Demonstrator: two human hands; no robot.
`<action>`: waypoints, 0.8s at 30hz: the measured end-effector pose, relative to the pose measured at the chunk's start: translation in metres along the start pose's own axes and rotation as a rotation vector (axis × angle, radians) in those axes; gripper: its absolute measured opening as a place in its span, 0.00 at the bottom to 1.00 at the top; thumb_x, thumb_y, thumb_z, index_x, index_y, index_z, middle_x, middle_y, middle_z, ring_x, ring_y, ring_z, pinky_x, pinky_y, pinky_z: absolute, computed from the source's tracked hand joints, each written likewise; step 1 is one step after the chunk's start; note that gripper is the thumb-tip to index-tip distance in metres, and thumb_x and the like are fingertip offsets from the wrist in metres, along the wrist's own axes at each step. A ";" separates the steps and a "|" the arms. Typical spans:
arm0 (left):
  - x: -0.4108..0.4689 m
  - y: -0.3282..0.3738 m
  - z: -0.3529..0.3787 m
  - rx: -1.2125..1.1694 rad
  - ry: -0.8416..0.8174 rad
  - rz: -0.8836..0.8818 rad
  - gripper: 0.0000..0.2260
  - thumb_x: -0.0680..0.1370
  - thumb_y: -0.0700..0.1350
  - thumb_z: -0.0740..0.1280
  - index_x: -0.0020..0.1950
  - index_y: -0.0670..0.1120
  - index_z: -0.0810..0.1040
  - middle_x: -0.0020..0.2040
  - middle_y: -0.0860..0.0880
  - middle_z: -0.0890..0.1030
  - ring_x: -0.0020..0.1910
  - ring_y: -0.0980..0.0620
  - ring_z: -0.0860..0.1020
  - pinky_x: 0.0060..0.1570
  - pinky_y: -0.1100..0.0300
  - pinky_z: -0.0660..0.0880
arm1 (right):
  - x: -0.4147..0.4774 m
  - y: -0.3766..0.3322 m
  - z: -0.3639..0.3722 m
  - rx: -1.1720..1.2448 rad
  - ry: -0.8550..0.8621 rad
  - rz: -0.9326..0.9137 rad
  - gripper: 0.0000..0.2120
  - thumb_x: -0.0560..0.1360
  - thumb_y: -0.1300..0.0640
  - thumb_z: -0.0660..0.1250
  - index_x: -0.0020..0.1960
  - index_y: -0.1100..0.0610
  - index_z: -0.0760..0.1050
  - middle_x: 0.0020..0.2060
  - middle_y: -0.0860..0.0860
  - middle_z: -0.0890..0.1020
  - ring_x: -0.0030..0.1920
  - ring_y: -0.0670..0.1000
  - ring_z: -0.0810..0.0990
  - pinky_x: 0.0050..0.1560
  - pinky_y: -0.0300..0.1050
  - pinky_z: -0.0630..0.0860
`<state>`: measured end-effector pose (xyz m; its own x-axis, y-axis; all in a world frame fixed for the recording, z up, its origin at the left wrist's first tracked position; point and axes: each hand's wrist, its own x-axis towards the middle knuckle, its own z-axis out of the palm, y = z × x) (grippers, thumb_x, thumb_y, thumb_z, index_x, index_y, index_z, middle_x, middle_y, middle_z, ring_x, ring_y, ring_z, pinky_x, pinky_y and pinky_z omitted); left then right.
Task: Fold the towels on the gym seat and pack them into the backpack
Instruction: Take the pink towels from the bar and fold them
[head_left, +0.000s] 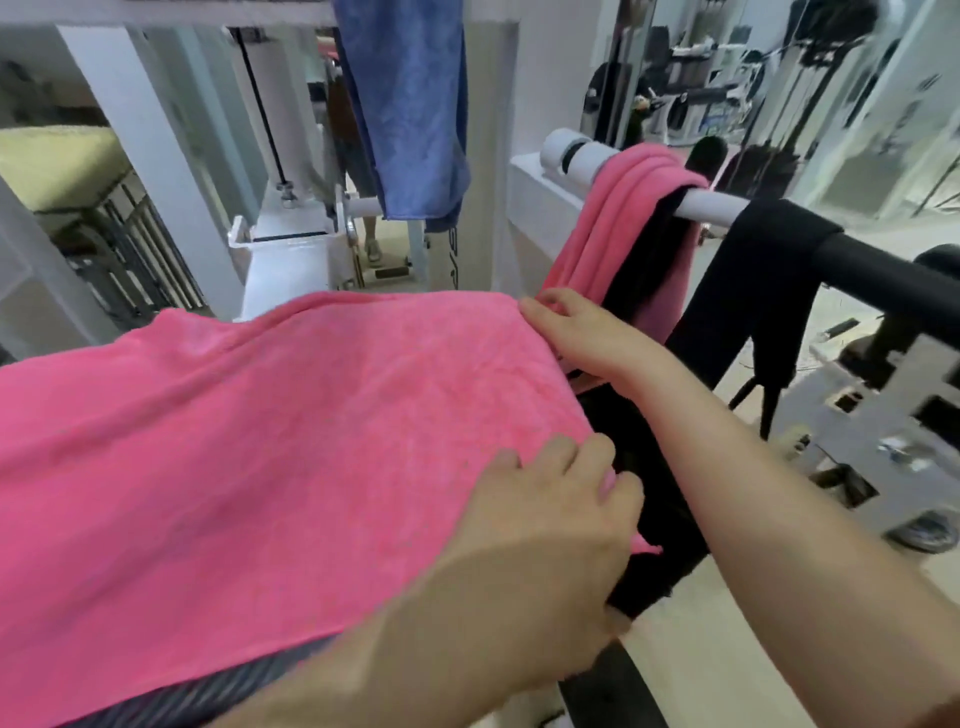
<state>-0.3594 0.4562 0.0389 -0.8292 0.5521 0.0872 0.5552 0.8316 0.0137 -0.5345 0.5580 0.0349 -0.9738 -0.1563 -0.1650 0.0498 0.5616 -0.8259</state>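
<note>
**Inspector:** Item one, the task's thing. Location?

**Assistant:** The pink towel (270, 441) lies spread flat, a broad sheet of fuzzy, napped pile with soft creases. It runs leftward from the fingers of both hands. Its right edge sits directly under them.

**Inspector:** Right hand?

**Assistant:** The right hand (582, 338) is at the towel's far right corner. Its fingertips (540, 312) are pressed together and pinch that corner. The thumb is hidden beneath.

**Inspector:** Left hand?

**Assistant:** The left hand (545, 525) is at the near right edge. Its fingers (587, 457) are curled and close-set, bunching the towel's hem. The thumb cannot be seen.

**Inspector:** What lies under that hem?

**Assistant:** A black layer (654, 519), matte with a frayed lower edge, just right of the left fingers. I cannot tell whether it is cloth or pad. Near the left forearm a ribbed dark surface (208, 691) shows below the towel.

**Inspector:** Surroundings?

**Assistant:** Beyond the right fingers, a second pink towel (618, 218) hangs in thick rolled folds over a smooth white bar (576, 156). A limp black cloth (763, 280) is draped further right along it. A blue towel (410, 114), finely napped, hangs well beyond both hands.
</note>
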 end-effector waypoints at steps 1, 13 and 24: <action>-0.001 0.009 0.009 0.065 0.037 -0.018 0.26 0.59 0.60 0.73 0.53 0.50 0.77 0.47 0.50 0.73 0.42 0.50 0.71 0.36 0.56 0.60 | -0.003 0.002 0.001 0.012 0.004 0.001 0.25 0.76 0.37 0.60 0.67 0.51 0.68 0.55 0.50 0.76 0.43 0.51 0.79 0.43 0.47 0.80; -0.026 -0.007 0.003 -0.860 0.568 -0.400 0.06 0.82 0.50 0.57 0.50 0.49 0.69 0.36 0.47 0.77 0.35 0.43 0.78 0.35 0.48 0.73 | -0.035 -0.050 0.006 0.261 0.187 -0.175 0.09 0.71 0.68 0.65 0.44 0.62 0.83 0.36 0.58 0.80 0.33 0.50 0.74 0.32 0.39 0.70; -0.170 -0.096 -0.030 -1.209 0.947 -0.856 0.07 0.75 0.44 0.63 0.38 0.45 0.71 0.26 0.49 0.77 0.29 0.40 0.79 0.29 0.51 0.72 | -0.050 -0.180 0.140 -0.053 -0.138 -0.513 0.09 0.77 0.63 0.64 0.52 0.56 0.80 0.28 0.44 0.79 0.22 0.37 0.73 0.25 0.28 0.67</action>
<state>-0.2701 0.2812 0.0523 -0.8115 -0.5644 0.1516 0.1193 0.0939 0.9884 -0.4638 0.3509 0.1166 -0.8318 -0.5249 0.1806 -0.4400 0.4250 -0.7911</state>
